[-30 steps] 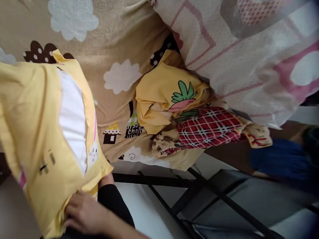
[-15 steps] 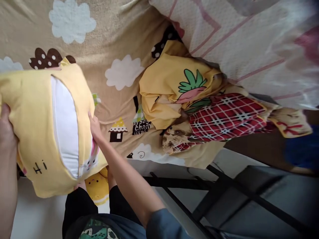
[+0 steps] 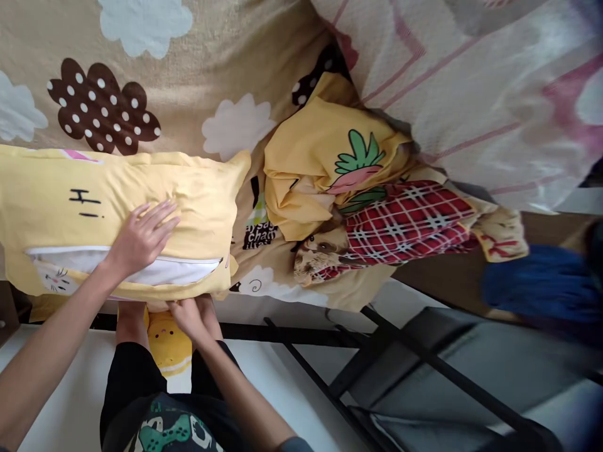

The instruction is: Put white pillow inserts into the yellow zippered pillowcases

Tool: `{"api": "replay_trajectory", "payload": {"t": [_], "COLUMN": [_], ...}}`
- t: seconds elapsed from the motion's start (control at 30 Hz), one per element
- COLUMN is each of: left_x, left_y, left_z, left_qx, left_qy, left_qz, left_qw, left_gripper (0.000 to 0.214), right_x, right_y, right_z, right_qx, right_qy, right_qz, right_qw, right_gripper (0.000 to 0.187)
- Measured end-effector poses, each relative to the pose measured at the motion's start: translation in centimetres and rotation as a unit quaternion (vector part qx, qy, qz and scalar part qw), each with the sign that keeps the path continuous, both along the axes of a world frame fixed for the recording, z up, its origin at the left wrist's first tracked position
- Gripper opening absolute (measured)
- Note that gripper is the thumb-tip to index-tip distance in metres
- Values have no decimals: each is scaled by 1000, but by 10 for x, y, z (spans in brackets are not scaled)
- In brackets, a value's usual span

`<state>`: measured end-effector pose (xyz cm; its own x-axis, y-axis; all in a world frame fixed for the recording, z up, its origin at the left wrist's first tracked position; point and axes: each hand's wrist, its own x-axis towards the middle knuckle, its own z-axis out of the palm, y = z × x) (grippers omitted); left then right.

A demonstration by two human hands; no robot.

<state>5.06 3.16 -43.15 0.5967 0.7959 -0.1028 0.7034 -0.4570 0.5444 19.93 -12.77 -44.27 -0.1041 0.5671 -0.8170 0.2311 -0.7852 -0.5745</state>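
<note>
1. As the yellow pillow (image 3: 188,188) lies lengthwise along the near edge of the bed, its lettered side faces up and its long slit opening faces the person.
2. Left hand (image 3: 141,238): flat on top of the pillow, fingers spread apart and gripping nothing, palm pressing just above the opening.
3. Right hand (image 3: 191,314): at the pillow's lower edge, below the opening, fingers curled up against the underside of the cover; whether they pinch the fabric cannot be told.
4. White insert (image 3: 160,273): visible as a narrow strip through the slit, running from the left hand toward the pillow's right end.
5. Bedsheet (image 3: 198,75): tan, printed with white clouds and dotted brown shapes; the pillow rests directly on it.
6. Crumpled yellow cover (image 3: 311,169): just right of the pillow, apart from it, with a green-leaved print.
7. Red plaid cloth (image 3: 405,226): touching the crumpled yellow cover on its right side.
8. Pink-and-white blanket (image 3: 471,100): bunched at the upper right, overlapping the crumpled cover.
9. Black frame (image 3: 301,333): bars below the bed edge, next to the person's legs.
</note>
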Motion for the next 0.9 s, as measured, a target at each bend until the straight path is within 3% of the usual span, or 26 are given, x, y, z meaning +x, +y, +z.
{"api": "replay_trajectory", "payload": {"t": [0.07, 0.13, 0.17, 0.23, 0.27, 0.37, 0.43, 0.5, 0.6, 0.7, 0.8, 0.9], "left_x": [-27, -45, -48, -43, -36, -8, 15, 42, 88, 128, 142, 131], "left_y": [-52, -93, -109, -126, -128, -106, -75, -39, 12, 48, 60, 49], "left_z": [7, 24, 32, 44, 46, 33, 16, 1, -10, -13, -24, -43], "left_qx": [79, 131, 126, 74, 50, 60, 53, -11, -109, -120, -163, -220], "left_qy": [-32, -36, -38, -54, -65, -81, -77, -50, 32, 79, 70, 43], "left_qz": [70, 142, 148, 102, 72, 29, -12, -54, 11, 94, 91, 96], "left_qw": [994, 980, 980, 991, 994, 995, 996, 997, 994, 985, 980, 970], "left_gripper": [48, 47, 42, 33, 32, 27, 26, 29, 41, 47, 45, 43], "right_x": [29, 49, 53, 54, 51, 44, 47, 57, 72, 81, 88, 93], "right_y": [14, 28, 36, 56, 67, 104, 129, 151, 179, 202, 217, 223], "right_z": [8, 21, 26, 26, 20, -11, -28, -32, -13, 13, 26, 33], "right_qx": [45, 149, 222, 349, 387, 428, 440, 446, 461, 487, 521, 572], "right_qy": [-16, -57, -96, -204, -255, -346, -361, -363, -386, -425, -434, -406], "right_qz": [72, 137, 151, 151, 158, 195, 186, 153, 128, 147, 150, 116], "right_qw": [996, 978, 958, 902, 872, 812, 801, 804, 789, 749, 720, 704], "right_gripper": [27, 26, 23, 12, 18, 34, 28, 26, 25, 17, 12, 12]}}
